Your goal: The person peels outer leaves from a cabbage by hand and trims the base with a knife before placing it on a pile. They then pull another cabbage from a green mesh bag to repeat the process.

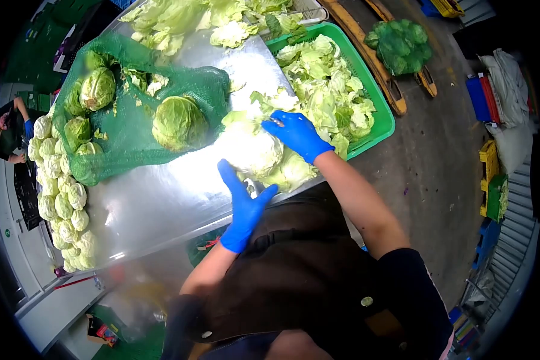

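Note:
A pale peeled cabbage (255, 150) lies near the table's front edge with loose outer leaves (297, 171) around it. My left hand (243, 207), in a blue glove, is at its near side, thumb and fingers spread wide. A small white piece shows between them, partly hidden. Over the leaves at the cabbage's right side, my right hand (300, 137), also gloved in blue, stretches its fingers out toward the cabbage. A green cabbage (179, 123) rests on a green net bag (138, 147) to the left, with several more cabbages (97, 89) at the bag's far end.
Trimmed cabbages (63, 186) are stacked along the left end of the metal table (144, 207). A green crate (383, 123) full of leaves stands on the right. More leaves (174, 24) lie at the back. Beyond are a netted cabbage sack (399, 47) and another person (12, 129).

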{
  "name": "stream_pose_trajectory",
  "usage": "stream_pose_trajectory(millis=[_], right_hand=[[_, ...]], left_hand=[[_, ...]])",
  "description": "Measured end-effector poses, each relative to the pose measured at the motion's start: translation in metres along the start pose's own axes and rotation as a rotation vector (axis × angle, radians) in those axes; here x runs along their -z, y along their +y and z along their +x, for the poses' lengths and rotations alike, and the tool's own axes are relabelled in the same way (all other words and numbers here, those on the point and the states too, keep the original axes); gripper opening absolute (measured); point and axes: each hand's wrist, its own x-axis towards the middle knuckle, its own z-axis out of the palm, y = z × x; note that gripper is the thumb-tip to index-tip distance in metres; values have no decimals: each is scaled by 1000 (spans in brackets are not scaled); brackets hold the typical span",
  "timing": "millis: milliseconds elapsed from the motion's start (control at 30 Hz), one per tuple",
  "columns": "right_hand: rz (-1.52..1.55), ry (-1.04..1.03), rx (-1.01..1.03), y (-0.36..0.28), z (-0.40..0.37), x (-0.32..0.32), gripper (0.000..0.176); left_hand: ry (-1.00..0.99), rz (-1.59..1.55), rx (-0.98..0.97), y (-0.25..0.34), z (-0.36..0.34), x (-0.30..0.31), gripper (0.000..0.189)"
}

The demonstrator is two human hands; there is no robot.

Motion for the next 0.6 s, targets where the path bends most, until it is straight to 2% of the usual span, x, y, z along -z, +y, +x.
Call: stream_pose_trajectory(millis=[33, 67, 133, 167, 200, 233, 333, 367, 400, 467, 500, 533, 600], right_hand=[[233, 157, 19, 13, -6, -12, 43], [361, 269, 56, 37, -4, -27, 40], [351, 344, -72, 50, -19, -26, 44], [460, 177, -231, 55, -24, -21, 47], [565, 6, -390, 60, -30, -17, 49], [640, 17, -376, 65, -36, -19, 47], [399, 290, -218, 70, -44, -23, 38], [535, 311, -254, 79, -44, -26, 35], [796, 361, -289, 64, -47, -12, 37], [701, 529, -201, 78, -37, 0, 35], [386, 453, -191, 75, -34, 11, 40], [112, 585, -11, 60, -37, 12, 50], [168, 356, -14, 24, -40, 24, 61]], left_hand=[[-9, 153, -81, 14, 8, -3, 114], [-13, 302, -159, 27, 19, -7, 115], [-64, 344, -303, 37, 50, -10, 117], [-47, 434, -414, 39, 64, -14, 118], [-22, 401, -372, 34, 74, -20, 120], [0, 371, -327, 24, 83, -27, 121], [-45, 263, -210, 15, 93, -28, 127], [-103, 207, -195, 9, 97, -21, 127], [-158, 150, -183, 5, 103, -15, 127], [-230, 117, -178, 8, 110, -6, 126], [-264, 91, -160, 13, 114, -3, 126], [-300, 65, -140, 17, 116, -2, 126], [-279, 179, -155, 21, 115, -2, 125]])
